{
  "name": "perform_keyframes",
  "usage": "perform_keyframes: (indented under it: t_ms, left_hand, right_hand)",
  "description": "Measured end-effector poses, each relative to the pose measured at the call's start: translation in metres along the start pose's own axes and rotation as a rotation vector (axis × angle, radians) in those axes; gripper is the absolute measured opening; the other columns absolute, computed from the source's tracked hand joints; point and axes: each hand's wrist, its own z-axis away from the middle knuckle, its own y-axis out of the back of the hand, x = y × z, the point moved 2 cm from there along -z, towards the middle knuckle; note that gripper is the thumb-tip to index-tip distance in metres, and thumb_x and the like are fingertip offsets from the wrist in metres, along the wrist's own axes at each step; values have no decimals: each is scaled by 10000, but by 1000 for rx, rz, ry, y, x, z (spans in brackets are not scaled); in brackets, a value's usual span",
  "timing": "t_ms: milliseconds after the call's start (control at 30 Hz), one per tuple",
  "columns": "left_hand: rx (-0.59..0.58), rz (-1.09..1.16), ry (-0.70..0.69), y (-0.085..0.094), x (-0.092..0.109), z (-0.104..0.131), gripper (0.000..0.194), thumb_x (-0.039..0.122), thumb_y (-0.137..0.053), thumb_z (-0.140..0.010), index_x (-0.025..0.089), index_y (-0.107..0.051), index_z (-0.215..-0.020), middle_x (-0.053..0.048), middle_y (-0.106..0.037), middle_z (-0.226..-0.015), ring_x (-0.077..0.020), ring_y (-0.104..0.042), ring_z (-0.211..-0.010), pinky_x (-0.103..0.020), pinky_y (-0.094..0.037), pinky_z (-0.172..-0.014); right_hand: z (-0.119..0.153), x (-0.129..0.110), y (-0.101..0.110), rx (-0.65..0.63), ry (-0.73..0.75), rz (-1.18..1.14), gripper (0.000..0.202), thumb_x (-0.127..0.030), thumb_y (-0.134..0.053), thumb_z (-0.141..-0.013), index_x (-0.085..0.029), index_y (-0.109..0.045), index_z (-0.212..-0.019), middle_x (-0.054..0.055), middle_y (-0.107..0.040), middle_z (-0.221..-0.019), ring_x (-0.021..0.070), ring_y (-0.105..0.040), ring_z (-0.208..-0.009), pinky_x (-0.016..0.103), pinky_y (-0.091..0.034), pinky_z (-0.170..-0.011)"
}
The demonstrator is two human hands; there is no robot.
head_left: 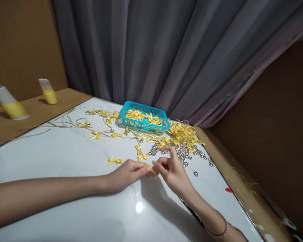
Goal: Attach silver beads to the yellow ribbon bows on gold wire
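Observation:
Between my two hands, above the white tabletop [78,158], is a small yellow ribbon bow [153,170]. My left hand [128,174] pinches one side of it with thumb and fingers. From the other side, the thumb and fingers of my right hand [170,171] close on it, partly hiding it, with the index finger raised and bent. One loose bow [114,161] lies just beyond my left hand, and another [142,157] lies near the fingertips. Silver metal beads [183,153] are scattered behind my right hand.
A blue plastic basket [166,125] with yellow bows stands at the back. Right of it is a heap of bows [183,132]; gold wires [147,136] lie in front. Two yellow-and-white cones [13,109] stand at the left. A grey curtain [146,50] hangs behind.

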Motion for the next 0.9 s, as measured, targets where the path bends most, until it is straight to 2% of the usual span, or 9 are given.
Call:
perform_keyframes:
  t_ms: [133, 233, 333, 467, 667, 767, 900]
  left_hand:
    - [-64, 90, 47, -1, 2, -1, 283, 374, -521, -843, 142, -682, -872, -41, -688, -835, -158, -589, -775, -268, -425, -731]
    - [-72, 141, 92, -1, -1, -4, 283, 380, -548, -821, 136, -692, -802, -46, -697, -774, -157, -609, -751, -271, -443, -736]
    - [-48, 151, 124, 1, -6, -7, 286, 371, -566, -808, 130, -687, -711, -44, -692, -697, -145, -610, -678, -268, -455, -705]
    - [-56, 217, 139, 0, -9, -8, 267, 359, -588, -797, 113, -689, -765, -64, -708, -727, -140, -610, -645, -266, -468, -670]
    - [-77, 252, 145, -3, -7, -3, 265, 354, -594, -796, 106, -678, -754, -78, -722, -737, -133, -610, -629, -251, -465, -649]
    - [-113, 296, 147, -4, -8, -3, 262, 353, -602, -794, 103, -675, -762, -83, -726, -747, -138, -623, -649, -255, -469, -665]
    - [-123, 363, 162, -3, -10, -5, 259, 350, -622, -778, 97, -672, -754, -90, -727, -738, -137, -617, -653, -252, -458, -675]
  right_hand:
    - [0, 9, -2, -53, -38, -20, 329, -250, -515, -771, -235, -263, -982, -129, -460, -477, 99, -445, -428, 202, -314, -458]
    - [-3, 15, -2, -83, -63, -33, 339, -251, -518, -759, -234, -266, -985, -121, -483, -478, 101, -444, -426, 207, -321, -462]
    - [-8, 11, 8, -19, -44, -19, 345, -255, -543, -750, -228, -284, -977, -116, -496, -469, 90, -421, -431, 199, -315, -464]
    - [-15, 5, 24, 64, -32, -48, 371, -305, -592, -753, -228, -292, -957, -103, -527, -479, 70, -357, -414, 183, -268, -430]
    - [-25, 13, 26, 8, -92, -147, 447, -384, -658, -714, -227, -310, -944, -53, -611, -547, 103, -468, -445, 223, -374, -457]
    - [-31, 8, 46, 129, -26, -129, 481, -357, -710, -672, -223, -336, -944, -39, -643, -562, 114, -518, -451, 241, -419, -478]
    - [-34, -9, 109, 470, 160, -85, 484, -273, -777, -602, -209, -416, -918, -17, -667, -579, 131, -581, -467, 248, -473, -490]
